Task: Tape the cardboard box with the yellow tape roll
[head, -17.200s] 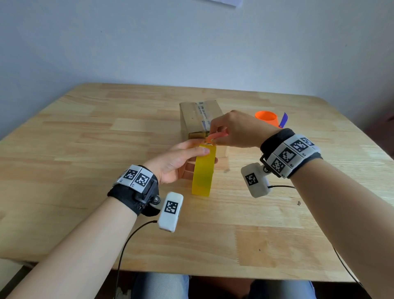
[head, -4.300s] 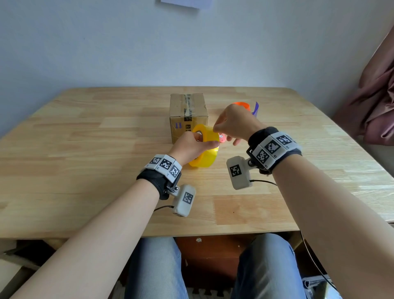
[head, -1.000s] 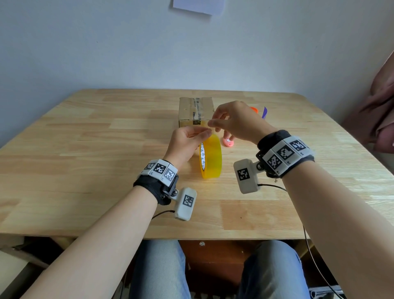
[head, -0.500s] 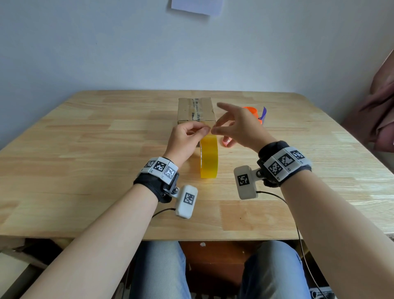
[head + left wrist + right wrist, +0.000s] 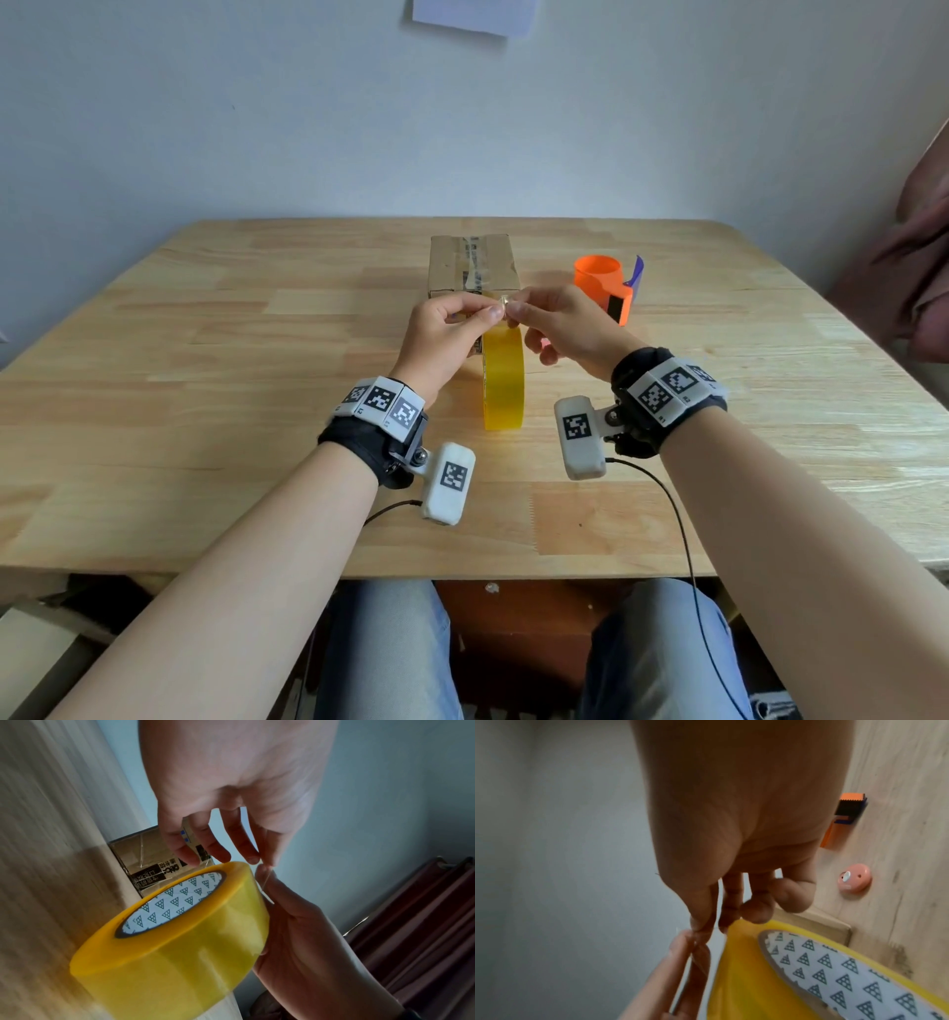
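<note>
The yellow tape roll (image 5: 504, 383) stands on its edge on the table, just in front of the cardboard box (image 5: 471, 264). Above the roll's top, my left hand (image 5: 492, 311) and my right hand (image 5: 513, 308) meet, thumb and forefinger of each pinching the thin free end of the tape (image 5: 504, 301). The left wrist view shows the roll (image 5: 180, 933) close up, with a clear strip of tape (image 5: 264, 880) rising from it between the fingertips. In the right wrist view the roll (image 5: 808, 963) lies under my curled right fingers (image 5: 755, 912). Old tape runs along the box's top seam.
An orange tape dispenser (image 5: 605, 285) with a blue blade sits right of the box. A small pink round object (image 5: 855, 880) lies on the wooden table (image 5: 205, 411) beside the roll, under my right hand. Fabric hangs at the far right edge (image 5: 924, 257).
My right hand, its fingers spread half a second ago, has closed in and now pinches the tape end together with my left hand. The roll stays upright in the same spot.
</note>
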### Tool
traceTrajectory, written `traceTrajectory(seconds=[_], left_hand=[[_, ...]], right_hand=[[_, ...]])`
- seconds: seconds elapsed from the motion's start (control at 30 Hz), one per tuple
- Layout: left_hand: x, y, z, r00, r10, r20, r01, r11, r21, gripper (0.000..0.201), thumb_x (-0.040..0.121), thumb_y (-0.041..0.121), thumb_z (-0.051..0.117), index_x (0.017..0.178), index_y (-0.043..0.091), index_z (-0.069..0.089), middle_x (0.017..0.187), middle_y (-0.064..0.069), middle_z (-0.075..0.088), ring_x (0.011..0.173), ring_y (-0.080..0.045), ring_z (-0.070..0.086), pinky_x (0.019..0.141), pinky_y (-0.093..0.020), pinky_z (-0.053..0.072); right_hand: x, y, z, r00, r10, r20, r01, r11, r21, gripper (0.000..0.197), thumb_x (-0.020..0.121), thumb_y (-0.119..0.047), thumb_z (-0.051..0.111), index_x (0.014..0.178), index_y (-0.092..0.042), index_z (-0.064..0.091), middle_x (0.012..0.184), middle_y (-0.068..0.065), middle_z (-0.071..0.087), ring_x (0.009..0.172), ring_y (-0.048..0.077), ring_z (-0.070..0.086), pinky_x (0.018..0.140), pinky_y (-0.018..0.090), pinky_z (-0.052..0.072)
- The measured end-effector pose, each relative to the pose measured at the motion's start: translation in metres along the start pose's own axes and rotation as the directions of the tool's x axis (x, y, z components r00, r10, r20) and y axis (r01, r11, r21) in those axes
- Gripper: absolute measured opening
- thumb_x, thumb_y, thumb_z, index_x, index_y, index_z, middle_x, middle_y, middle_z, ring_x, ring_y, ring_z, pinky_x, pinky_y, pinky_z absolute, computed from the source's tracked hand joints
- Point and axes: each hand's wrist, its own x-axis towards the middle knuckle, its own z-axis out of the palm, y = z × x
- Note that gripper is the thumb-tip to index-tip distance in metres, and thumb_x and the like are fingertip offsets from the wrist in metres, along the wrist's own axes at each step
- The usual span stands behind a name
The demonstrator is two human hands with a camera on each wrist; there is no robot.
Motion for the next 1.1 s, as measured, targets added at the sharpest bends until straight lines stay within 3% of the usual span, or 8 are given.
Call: traceTrajectory(seconds=[0.17,0.23,0.33,0.53,0.67,0.83,0.97,1.1], left_hand=[[0.001,-0.003,-0.002,1.000,0.021,-0.012,-0.021,1.000,0.005,0.005,0.091,0.025,0.077,0.093,0.024,0.081,0.088,0.016,0.078,0.085,0.004,0.071,0.076,-0.020,0.053],[0.002,-0.004,-0.002,1.000,0.020,-0.012,-0.020,1.000,0.002,0.004,0.091,0.025,0.077,0.092,0.025,0.081,0.088,0.016,0.078,0.088,0.000,0.072,0.078,-0.023,0.055],[0.004,-0.004,-0.002,1.000,0.013,-0.014,-0.013,1.000,0.012,0.005,0.090,0.026,0.078,0.087,0.029,0.080,0.091,0.014,0.078,0.093,-0.008,0.073,0.082,-0.030,0.059],[0.002,-0.002,-0.001,1.000,0.013,-0.009,-0.013,1.000,0.004,0.005,0.089,0.024,0.080,0.087,0.029,0.081,0.090,0.014,0.078,0.091,-0.004,0.072,0.082,-0.027,0.058],[0.002,0.000,-0.001,1.000,0.020,-0.023,-0.020,1.000,0.018,0.002,0.087,0.025,0.081,0.088,0.026,0.082,0.088,0.012,0.079,0.088,-0.004,0.072,0.086,-0.031,0.060],[0.003,0.002,-0.004,0.999,0.035,-0.016,-0.034,0.997,0.063,0.009,0.083,0.028,0.084,0.089,0.022,0.085,0.093,0.008,0.081,0.094,-0.013,0.075,0.090,-0.042,0.061],[0.008,0.006,-0.018,0.996,-0.023,-0.082,0.023,1.000,-0.004,0.017,0.078,0.029,0.088,0.090,0.017,0.083,0.091,0.000,0.082,0.092,-0.023,0.078,0.086,-0.050,0.063],[0.008,0.008,-0.017,0.994,-0.065,0.086,0.061,0.997,0.051,0.025,0.081,0.036,0.086,0.103,0.022,0.084,0.107,0.005,0.080,0.103,-0.015,0.075,0.087,-0.047,0.063]], right_hand=[[-0.001,-0.001,0.004,0.998,-0.009,-0.060,0.008,1.000,-0.006,0.016,0.103,-0.029,0.064,0.093,-0.027,0.076,0.072,0.014,0.053,0.055,0.014,0.047,0.050,0.029,0.043],[0.000,0.001,0.004,0.995,-0.022,-0.098,0.021,1.000,-0.005,0.013,0.100,-0.027,0.068,0.102,-0.021,0.079,0.070,0.012,0.058,0.057,0.020,0.048,0.049,0.029,0.044],[0.001,0.001,0.003,0.989,-0.032,-0.145,0.033,0.999,0.005,0.034,0.097,-0.024,0.073,0.126,-0.007,0.072,0.079,0.005,0.073,0.060,0.025,0.052,0.048,0.029,0.046],[0.000,0.002,-0.001,0.988,-0.053,-0.143,0.044,0.997,-0.071,0.015,0.094,-0.028,0.076,0.094,-0.013,0.082,0.080,0.011,0.077,0.059,0.023,0.058,0.052,0.033,0.048],[-0.002,0.000,-0.001,0.993,-0.067,-0.096,0.058,0.994,-0.088,0.017,0.093,-0.021,0.077,0.097,-0.005,0.081,0.084,-0.009,0.070,0.054,0.006,0.055,0.049,0.024,0.043],[0.002,0.005,0.003,0.987,-0.119,-0.110,0.098,0.979,-0.178,0.019,0.091,-0.027,0.079,0.095,-0.008,0.082,0.090,-0.011,0.066,0.055,-0.015,0.056,0.060,0.016,0.039],[0.004,0.007,0.000,0.986,-0.107,-0.129,0.081,0.978,-0.193,0.019,0.090,-0.032,0.080,0.092,-0.013,0.082,0.089,-0.014,0.067,0.056,-0.018,0.056,0.062,0.019,0.038],[0.003,0.005,0.000,0.989,-0.118,-0.085,0.100,0.976,-0.193,0.017,0.092,-0.031,0.077,0.092,-0.015,0.081,0.090,-0.013,0.066,0.056,-0.018,0.055,0.062,0.018,0.038]])
